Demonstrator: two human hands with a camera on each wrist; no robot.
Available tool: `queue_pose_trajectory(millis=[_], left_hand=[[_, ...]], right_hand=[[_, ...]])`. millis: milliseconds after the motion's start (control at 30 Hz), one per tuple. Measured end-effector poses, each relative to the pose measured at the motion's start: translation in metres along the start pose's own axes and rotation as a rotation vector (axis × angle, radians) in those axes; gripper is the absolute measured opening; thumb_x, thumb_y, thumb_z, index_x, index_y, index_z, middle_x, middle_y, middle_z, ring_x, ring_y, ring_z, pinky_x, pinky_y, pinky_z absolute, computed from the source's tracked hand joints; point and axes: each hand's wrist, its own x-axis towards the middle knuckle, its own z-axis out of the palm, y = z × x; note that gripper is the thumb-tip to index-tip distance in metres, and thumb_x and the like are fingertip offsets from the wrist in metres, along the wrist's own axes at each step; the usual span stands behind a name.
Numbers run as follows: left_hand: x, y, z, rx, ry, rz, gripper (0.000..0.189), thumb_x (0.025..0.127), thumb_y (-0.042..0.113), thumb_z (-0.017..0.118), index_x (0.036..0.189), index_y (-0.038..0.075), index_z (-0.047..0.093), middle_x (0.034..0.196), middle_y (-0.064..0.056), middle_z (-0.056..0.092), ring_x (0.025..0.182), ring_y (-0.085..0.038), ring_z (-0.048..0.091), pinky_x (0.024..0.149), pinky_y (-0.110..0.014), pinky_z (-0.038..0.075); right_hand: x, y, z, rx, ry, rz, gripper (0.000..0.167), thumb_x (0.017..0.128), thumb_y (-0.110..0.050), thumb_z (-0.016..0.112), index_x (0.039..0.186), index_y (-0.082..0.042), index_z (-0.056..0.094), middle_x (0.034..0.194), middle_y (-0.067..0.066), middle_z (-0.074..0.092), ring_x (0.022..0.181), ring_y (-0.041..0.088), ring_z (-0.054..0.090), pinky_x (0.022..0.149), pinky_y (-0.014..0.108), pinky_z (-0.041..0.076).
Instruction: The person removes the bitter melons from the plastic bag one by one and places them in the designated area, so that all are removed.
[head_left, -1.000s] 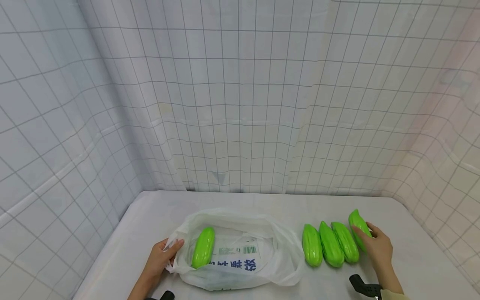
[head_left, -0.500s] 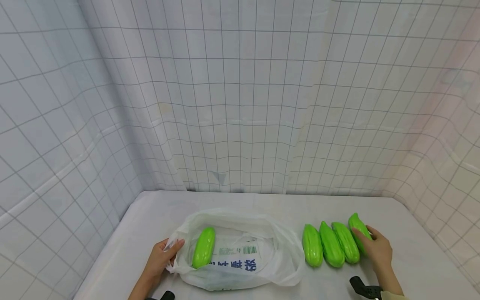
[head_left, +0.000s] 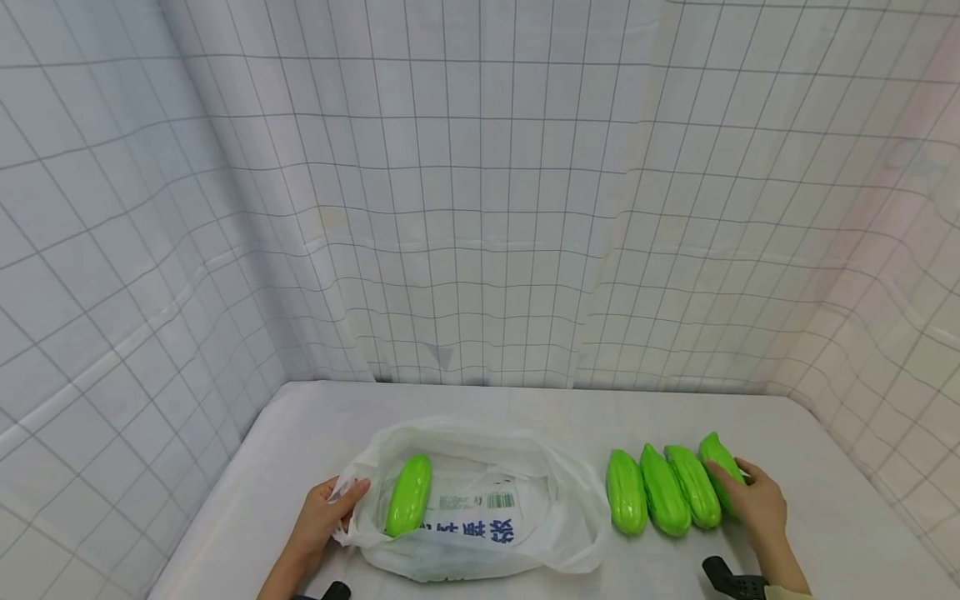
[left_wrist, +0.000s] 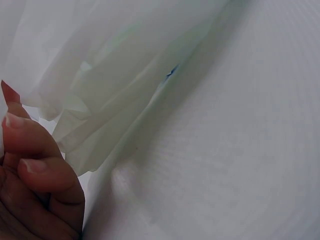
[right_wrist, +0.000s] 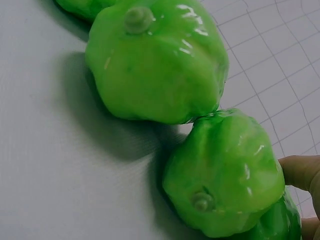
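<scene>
My left hand [head_left: 318, 517] pinches the left rim of a white plastic bag [head_left: 585, 525], which lies with its mouth spread wide. Inside, at the left, rests one glossy green bitter melon [head_left: 408, 496]. In the left wrist view, curled fingers [left_wrist: 42, 167] stand beside the crumpled plastic. On the right, my right hand [head_left: 761, 500] grips another bitter melon [head_left: 718, 458], thumb on its near side, its lower end hidden by the hand. Close up in the right wrist view are two ribbed melon ends with pale stem stubs; fingers [right_wrist: 302, 170] touch the green at the right edge.
Three more bitter melons lie side by side between bag and right hand: the left one [head_left: 626, 492], the middle one [head_left: 665, 492] and the right one [head_left: 693, 486]. A white table [head_left: 517, 404] is enclosed by grid-patterned curtains [head_left: 480, 250].
My right hand has drawn its bitter melon slightly toward me, close alongside the row. The left hand and the bag have stayed put.
</scene>
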Motion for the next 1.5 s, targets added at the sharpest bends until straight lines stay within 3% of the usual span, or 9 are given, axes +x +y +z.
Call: queue_pose_trajectory(millis=[800,1300,1500], left_hand=[[0.000,-0.001,0.000,0.015,0.002,-0.002,0.027,0.090,0.023,0.067,0.089,-0.003,0.060,0.054,-0.001,0.046,0.046,-0.012,0.045,0.045,-0.024,0.039],[-0.001,0.001,0.000,0.001,-0.020,0.017,0.024,0.091,0.021,0.065,0.084,-0.001,0.059,0.052,0.000,0.044,0.045,-0.011,0.044,0.044,-0.024,0.039],[-0.001,-0.001,-0.001,0.003,-0.011,0.015,0.024,0.091,0.021,0.065,0.086,-0.002,0.060,0.053,0.000,0.046,0.045,-0.011,0.045,0.044,-0.025,0.040]], right_hand=[[0.001,0.003,-0.001,-0.052,-0.046,0.007,0.088,0.089,-0.060,0.051,0.137,0.012,0.032,0.129,0.039,0.035,0.117,0.052,0.034,0.093,0.058,0.032],[-0.001,-0.001,-0.005,-0.031,-0.083,0.018,0.097,0.089,-0.066,0.044,0.141,0.013,0.024,0.134,0.040,0.029,0.120,0.054,0.031,0.095,0.060,0.030],[-0.001,-0.008,-0.007,-0.027,-0.049,-0.009,0.093,0.091,-0.061,0.046,0.141,0.013,0.022,0.135,0.040,0.029,0.120,0.054,0.032,0.096,0.061,0.029]])
